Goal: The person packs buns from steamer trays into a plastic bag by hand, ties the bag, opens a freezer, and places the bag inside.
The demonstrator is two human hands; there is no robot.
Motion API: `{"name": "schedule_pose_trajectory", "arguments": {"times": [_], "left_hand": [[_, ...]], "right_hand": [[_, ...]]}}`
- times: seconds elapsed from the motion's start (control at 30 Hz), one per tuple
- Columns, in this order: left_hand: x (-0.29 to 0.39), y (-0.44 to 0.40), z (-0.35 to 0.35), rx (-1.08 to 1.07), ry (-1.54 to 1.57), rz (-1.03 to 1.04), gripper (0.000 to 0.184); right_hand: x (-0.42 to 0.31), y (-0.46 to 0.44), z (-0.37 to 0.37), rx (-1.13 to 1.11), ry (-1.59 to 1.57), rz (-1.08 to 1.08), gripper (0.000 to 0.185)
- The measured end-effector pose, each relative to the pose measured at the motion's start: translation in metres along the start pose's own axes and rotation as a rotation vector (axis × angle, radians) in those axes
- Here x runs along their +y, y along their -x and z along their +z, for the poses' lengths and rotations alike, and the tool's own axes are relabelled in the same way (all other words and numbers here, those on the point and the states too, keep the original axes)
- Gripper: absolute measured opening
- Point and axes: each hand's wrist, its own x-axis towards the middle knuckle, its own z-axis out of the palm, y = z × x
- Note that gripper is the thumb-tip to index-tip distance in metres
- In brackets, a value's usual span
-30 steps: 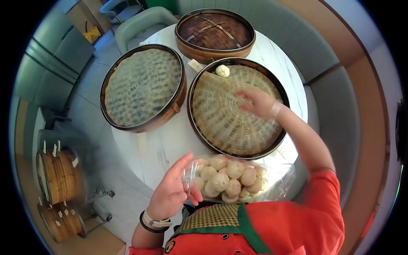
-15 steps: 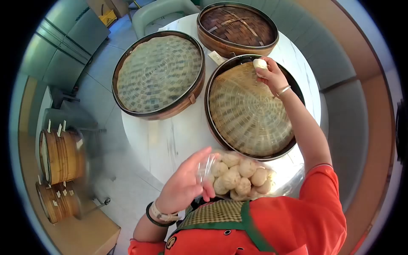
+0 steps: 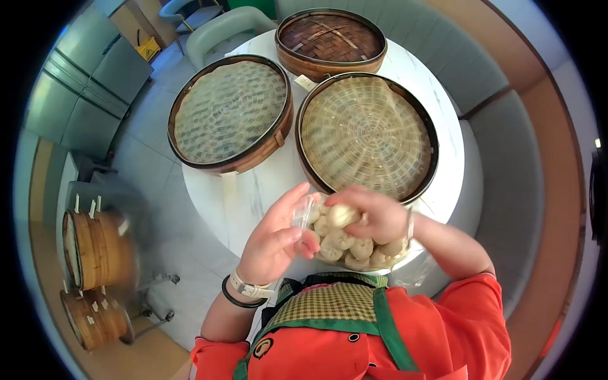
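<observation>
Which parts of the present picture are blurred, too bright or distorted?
Head view: the right hand looks blurred; head view: the white tabletop shines brightest toward the right; head view: fisheye distortion bows the brown wall panel, and corners go black.

The buns (image 3: 361,248) are cream, the apron (image 3: 330,308) checked and green-edged.

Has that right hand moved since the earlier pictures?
Yes: the right hand has moved back from the far edge of the right basket to the plastic bag at its near edge.
</observation>
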Motion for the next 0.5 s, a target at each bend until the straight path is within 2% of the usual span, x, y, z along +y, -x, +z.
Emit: {"name": "schedule_pose_trajectory", "arguments": {"times": [0.07,0.17,0.23,0.3,0.33,0.4,0.43,0.5], "left_hand": [[-0.001,0.002,-0.001,-0.003,-0.013,-0.004,0.069],[0.002,0.002,-0.003,0.021,-0.132,-0.023,0.063],[0.004,0.005,-0.006,0.035,-0.23,-0.035,0.06],[0.008,0.009,-0.012,0.049,-0.596,-0.151,0.057],[0.009,0.011,-0.015,0.039,-0.6,-0.154,0.057],[0.009,0.014,-0.017,-0.012,-0.733,-0.216,0.056],[0.008,0.011,-0.014,-0.027,-0.741,-0.221,0.056],[0.009,0.001,0.0,-0.123,-0.511,-0.081,0.052]], "right_hand": [[0.003,0.005,0.028,0.125,0.399,-0.089,0.062],[-0.007,0.041,0.026,0.109,0.574,-0.079,0.069],[-0.017,0.081,0.012,0.02,0.562,0.051,0.071],[-0.024,0.125,0.012,-0.076,0.715,0.249,0.078],[-0.024,0.14,0.016,-0.068,0.715,0.256,0.078],[-0.022,0.163,0.025,-0.266,0.895,0.417,0.051],[-0.019,0.169,0.026,-0.254,0.89,0.429,0.051],[-0.011,0.175,0.028,-0.186,1.033,0.532,0.018]]}}
